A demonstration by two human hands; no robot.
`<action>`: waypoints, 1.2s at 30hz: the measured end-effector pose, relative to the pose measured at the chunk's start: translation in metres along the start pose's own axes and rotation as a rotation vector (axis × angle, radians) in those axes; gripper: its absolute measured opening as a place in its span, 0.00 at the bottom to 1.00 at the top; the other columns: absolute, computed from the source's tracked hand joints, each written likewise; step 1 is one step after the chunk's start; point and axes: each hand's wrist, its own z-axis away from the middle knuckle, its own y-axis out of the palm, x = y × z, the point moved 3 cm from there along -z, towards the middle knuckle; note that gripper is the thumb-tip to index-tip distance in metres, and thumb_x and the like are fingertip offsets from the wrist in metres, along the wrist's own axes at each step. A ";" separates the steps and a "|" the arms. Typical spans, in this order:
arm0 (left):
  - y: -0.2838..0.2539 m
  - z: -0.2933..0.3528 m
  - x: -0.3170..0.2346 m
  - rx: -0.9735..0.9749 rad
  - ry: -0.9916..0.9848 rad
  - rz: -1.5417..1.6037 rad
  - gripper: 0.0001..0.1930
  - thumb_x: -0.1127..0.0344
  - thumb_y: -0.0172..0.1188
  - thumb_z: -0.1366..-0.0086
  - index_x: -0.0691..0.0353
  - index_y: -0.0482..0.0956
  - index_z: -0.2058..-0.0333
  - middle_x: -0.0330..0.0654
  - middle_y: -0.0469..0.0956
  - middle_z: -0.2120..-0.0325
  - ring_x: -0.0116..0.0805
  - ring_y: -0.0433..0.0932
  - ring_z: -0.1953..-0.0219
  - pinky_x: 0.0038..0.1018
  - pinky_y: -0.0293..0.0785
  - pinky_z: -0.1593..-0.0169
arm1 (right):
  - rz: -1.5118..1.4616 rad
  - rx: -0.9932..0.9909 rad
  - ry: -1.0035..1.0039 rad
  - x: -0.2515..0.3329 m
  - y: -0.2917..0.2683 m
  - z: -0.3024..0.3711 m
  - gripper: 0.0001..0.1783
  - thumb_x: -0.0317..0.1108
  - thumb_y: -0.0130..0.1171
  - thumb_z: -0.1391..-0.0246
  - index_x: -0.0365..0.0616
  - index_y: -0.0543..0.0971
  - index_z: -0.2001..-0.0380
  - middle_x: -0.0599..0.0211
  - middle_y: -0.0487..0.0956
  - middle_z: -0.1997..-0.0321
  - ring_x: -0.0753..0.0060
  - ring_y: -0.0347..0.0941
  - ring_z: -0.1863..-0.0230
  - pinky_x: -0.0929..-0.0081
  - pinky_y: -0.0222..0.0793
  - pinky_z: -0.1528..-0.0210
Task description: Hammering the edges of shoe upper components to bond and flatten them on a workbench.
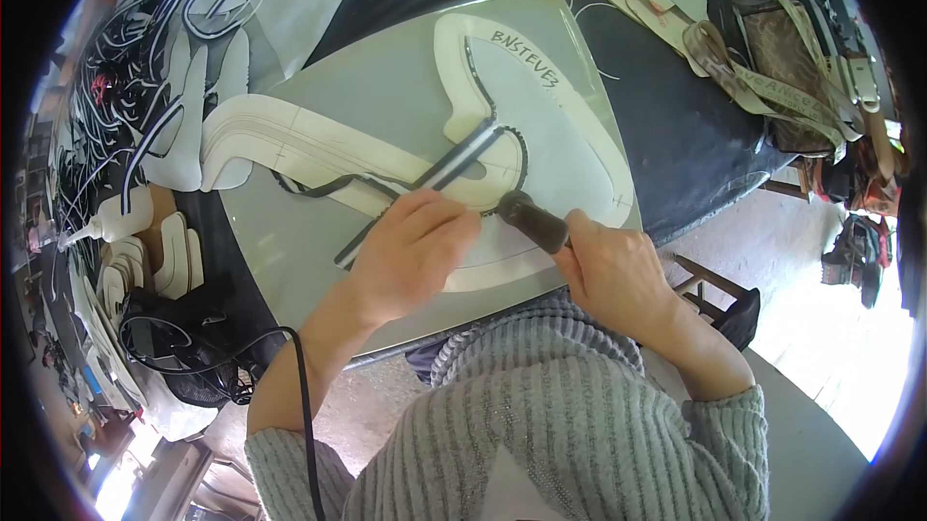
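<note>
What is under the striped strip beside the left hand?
The striped strip crosses a cream curved template on the grey sheet. What the strip and left hand cover is hidden.

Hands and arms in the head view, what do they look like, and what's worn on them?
The left hand and right hand are bare, with no gloves or wristwear showing. The pale grey-green, fuzzy ribbed sleeves leave the forearms uncovered. A thin black cable crosses over the left arm.
</note>
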 end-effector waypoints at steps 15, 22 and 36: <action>-0.022 -0.002 0.015 -0.026 -0.247 0.128 0.19 0.80 0.68 0.47 0.61 0.75 0.57 0.43 0.82 0.64 0.39 0.82 0.59 0.38 0.77 0.52 | 0.025 0.029 -0.004 0.013 0.003 -0.005 0.21 0.45 0.56 0.36 0.39 0.67 0.72 0.58 0.73 0.84 0.54 0.75 0.83 0.61 0.70 0.81; -0.020 0.006 0.009 0.050 0.203 -0.104 0.17 0.76 0.64 0.46 0.66 0.74 0.56 0.45 0.83 0.61 0.42 0.82 0.58 0.40 0.78 0.49 | -0.074 0.063 0.038 0.013 -0.006 -0.009 0.20 0.44 0.56 0.37 0.38 0.68 0.72 0.58 0.74 0.84 0.53 0.75 0.83 0.61 0.71 0.80; -0.020 0.006 0.012 -0.013 0.204 -0.111 0.20 0.78 0.66 0.50 0.68 0.75 0.56 0.45 0.83 0.63 0.44 0.83 0.60 0.39 0.80 0.50 | -0.020 0.050 -0.018 0.023 0.003 -0.016 0.20 0.45 0.55 0.36 0.39 0.68 0.72 0.59 0.74 0.84 0.52 0.74 0.83 0.59 0.70 0.81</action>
